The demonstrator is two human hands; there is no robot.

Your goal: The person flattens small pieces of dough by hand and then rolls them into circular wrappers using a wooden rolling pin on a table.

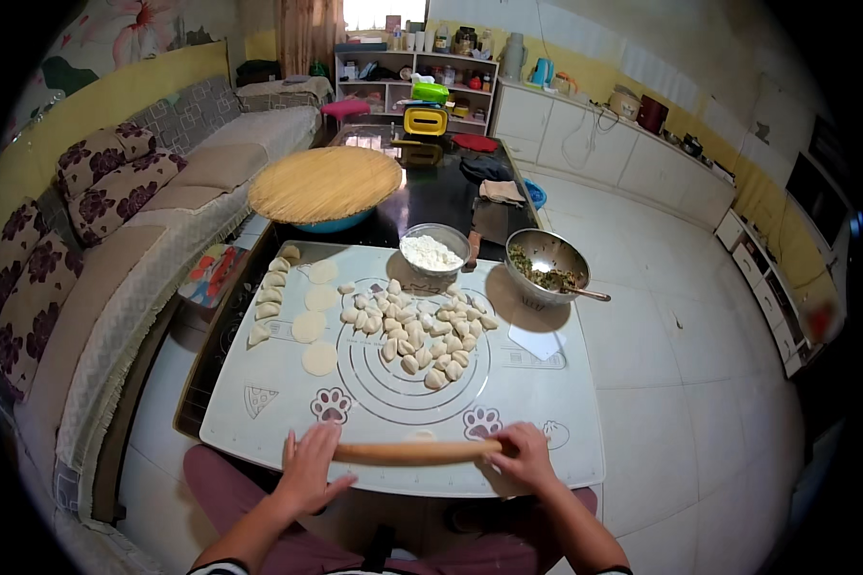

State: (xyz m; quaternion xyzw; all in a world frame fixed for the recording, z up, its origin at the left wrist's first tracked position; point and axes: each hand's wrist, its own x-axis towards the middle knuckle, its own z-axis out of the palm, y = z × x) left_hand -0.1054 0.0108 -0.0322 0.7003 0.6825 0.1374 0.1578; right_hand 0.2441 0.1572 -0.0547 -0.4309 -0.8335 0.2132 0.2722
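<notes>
A wooden rolling pin (417, 453) lies crosswise near the front edge of the printed pastry mat (273, 410). My left hand (313, 467) rests flat on its left end, thumb spread away. At the other end, the fingers of my right hand (523, 454) curl around the pin. Just behind the pin a small bit of dough (423, 435) shows, partly covered. Many dough pieces (417, 334) are heaped at the middle of the mat. Several round wrappers (319, 359) form a column on the left, beside a row of filled dumplings (267, 310).
Behind the dough stand a bowl of flour (433, 251) and a steel bowl of filling (546, 269) with a spoon. A white scraper (537, 342) lies at right. Farther back are a cleaver (487, 221) and a woven lid (325, 185) on a blue basin.
</notes>
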